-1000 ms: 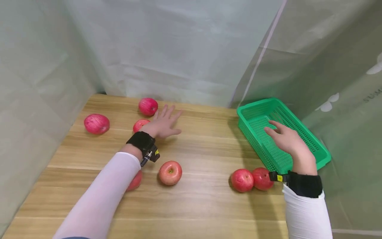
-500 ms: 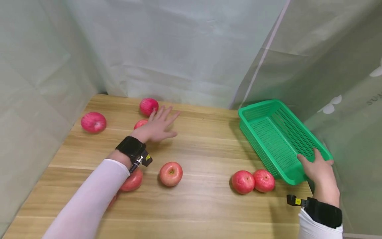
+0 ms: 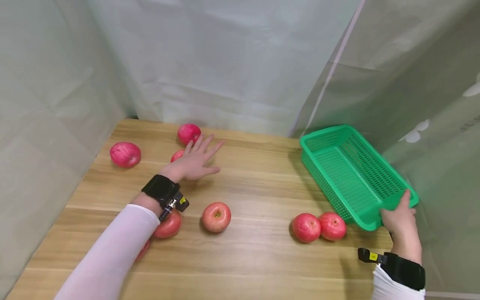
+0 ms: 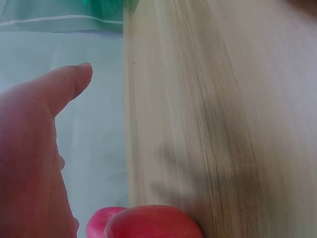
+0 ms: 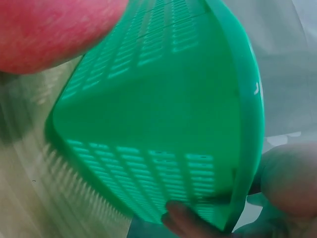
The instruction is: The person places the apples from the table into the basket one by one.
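Note:
My right hand (image 3: 401,221) grips the near end of a green plastic basket (image 3: 320,177). In the right wrist view, fingers (image 5: 190,220) lie against the basket's outer wall and the thumb is at the rim. The left hand (image 3: 191,164) hovers over the back left of the table, fingers spread, holding nothing. Beyond its fingertips sits a pink apple (image 3: 188,133); a red apple (image 3: 177,156) is partly covered by that hand. Two apples (image 4: 153,223) show below the left hand in the left wrist view.
On the wooden table (image 3: 262,262), another apple (image 3: 125,154) lies at far left. One apple (image 3: 216,217) stands mid-table, and a pair (image 3: 306,227) sits beside the basket. More apples (image 3: 168,225) lie partly under the left forearm. Grey-green sheeting (image 3: 232,75) walls the back and sides.
From above the basket, my right hand has moved right and towards me, then closed on its near rim. The left hand has drawn back slightly left. The far-left apple has rolled a little.

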### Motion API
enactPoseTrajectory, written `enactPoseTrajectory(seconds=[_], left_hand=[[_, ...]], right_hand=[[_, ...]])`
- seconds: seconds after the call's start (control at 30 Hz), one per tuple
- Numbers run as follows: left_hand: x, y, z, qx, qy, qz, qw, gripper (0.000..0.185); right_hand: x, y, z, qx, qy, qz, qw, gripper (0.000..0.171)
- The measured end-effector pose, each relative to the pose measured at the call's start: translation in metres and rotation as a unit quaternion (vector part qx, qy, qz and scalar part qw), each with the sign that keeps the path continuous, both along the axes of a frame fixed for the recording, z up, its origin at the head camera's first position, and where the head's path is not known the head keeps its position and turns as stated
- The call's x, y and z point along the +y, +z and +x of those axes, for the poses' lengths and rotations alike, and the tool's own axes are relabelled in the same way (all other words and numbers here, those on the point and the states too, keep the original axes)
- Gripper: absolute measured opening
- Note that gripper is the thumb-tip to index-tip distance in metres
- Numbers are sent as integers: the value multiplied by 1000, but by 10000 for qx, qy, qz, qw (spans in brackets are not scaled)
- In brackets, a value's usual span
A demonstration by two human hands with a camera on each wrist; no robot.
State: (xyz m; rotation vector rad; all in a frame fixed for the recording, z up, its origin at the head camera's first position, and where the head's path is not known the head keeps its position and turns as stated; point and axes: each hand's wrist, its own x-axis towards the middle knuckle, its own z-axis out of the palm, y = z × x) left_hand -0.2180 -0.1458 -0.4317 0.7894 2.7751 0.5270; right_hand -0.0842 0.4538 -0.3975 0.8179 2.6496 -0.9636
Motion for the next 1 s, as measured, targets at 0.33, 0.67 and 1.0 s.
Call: enactPoseTrajectory(seconds=[0.33,0.67,1.0], left_hand=[[0,-3,-3,34,34,-57,10000,90],[1,-6,-1,56,42,-51,10000,88],[-3,-7,3,2,88,92,9999,89]], right_hand=[[-2,-11,-7,732,111,-394,9965,96],[-14,-20,-21,1189,87,-511,9915,97],[-13,-22,-32,798,94,-784,9937,84]])
